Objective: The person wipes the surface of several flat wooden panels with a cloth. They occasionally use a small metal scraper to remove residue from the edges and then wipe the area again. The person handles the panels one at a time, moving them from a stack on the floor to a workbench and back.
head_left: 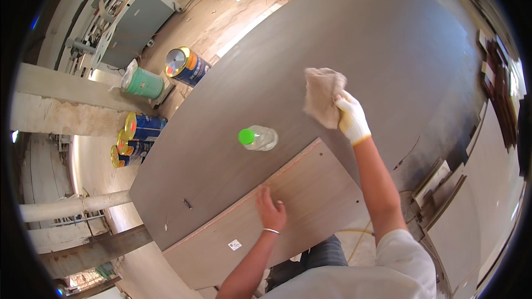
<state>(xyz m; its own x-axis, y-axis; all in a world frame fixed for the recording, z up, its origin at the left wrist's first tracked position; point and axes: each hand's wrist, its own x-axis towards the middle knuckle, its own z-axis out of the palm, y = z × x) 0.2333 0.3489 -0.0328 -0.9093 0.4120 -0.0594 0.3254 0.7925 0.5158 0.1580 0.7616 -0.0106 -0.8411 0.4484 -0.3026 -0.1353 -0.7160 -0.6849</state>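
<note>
My right hand (352, 117), in a white knit glove with a yellowish cuff, grips a beige cloth (321, 99) and holds it out over the large grey-brown tabletop (221, 99). My bare left hand (270, 210), a pale bracelet on its wrist, lies on a light wood-grain panel (316, 191) with its fingers stretched toward the far edge. This panel rests on the near side of the tabletop and bears a small white label (234, 245) and a few dark holes. Just beyond its edge is a clear bottle (261, 138) with a bright green cap.
Several blue and yellow metal cans (143, 127) and a green bucket (145, 82) stand on the floor at the left. A grey machine (136, 25) is at the far left. Boards (471, 205) lean and lie along the right side. A small dark object (187, 204) sits on the tabletop's left part.
</note>
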